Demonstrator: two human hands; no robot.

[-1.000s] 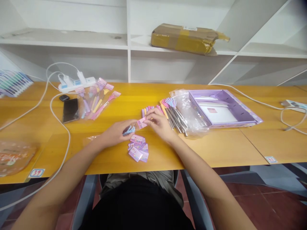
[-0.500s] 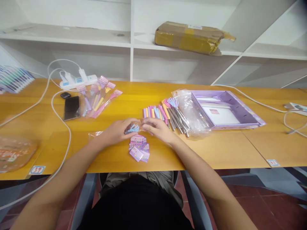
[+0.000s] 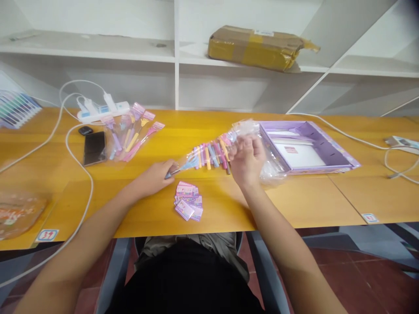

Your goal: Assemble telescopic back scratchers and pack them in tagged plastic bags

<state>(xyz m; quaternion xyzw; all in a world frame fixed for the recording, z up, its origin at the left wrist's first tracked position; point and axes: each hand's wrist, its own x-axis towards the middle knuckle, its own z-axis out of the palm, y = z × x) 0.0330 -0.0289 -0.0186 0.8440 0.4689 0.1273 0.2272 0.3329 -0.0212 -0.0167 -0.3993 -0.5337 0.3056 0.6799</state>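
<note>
My left hand (image 3: 155,176) is closed round the shaft of a blue hand-shaped back scratcher (image 3: 190,162), whose head points right inside a clear plastic sleeve. My right hand (image 3: 248,159) is raised with curled fingers in front of the loose back scratcher heads; I cannot make out what its fingertips hold. Between the hands lies a row of coloured handles (image 3: 207,156), partly behind the sleeve. Small printed purple cards (image 3: 188,203) lie in a loose pile just below my left hand.
Bagged back scratchers (image 3: 132,139) lie at the left by a phone (image 3: 94,148) and a white power strip (image 3: 103,112). Right of my hands are crumpled plastic bags (image 3: 273,163) and a purple box (image 3: 340,164). A taped carton (image 3: 253,48) sits on the shelf.
My hands have moved apart; the right went right and up toward the loose back scratchers. The blue back scratcher's head now shows clear of my left hand, pointing right.
</note>
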